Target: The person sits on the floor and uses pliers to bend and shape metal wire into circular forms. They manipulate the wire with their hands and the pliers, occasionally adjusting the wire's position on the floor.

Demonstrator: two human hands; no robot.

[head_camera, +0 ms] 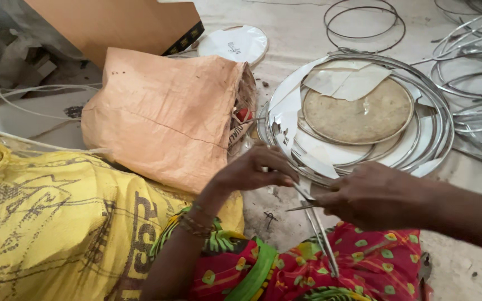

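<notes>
Red patterned cloth with green leaf shapes (364, 267) is lying along the bottom edge, beside a yellow woven sack (57, 223) filling the lower left. Between them and the stack of round metal rings and white discs (358, 117) at centre right, little bare floor is showing. An orange-brown woven bag (163, 117) at centre is lying open-mouthed, with red and white bits peeking out. The left hand (252, 170) is pinching, and the right hand (375, 195) is closing around, thin metal strips (316, 220) at lower centre.
</notes>
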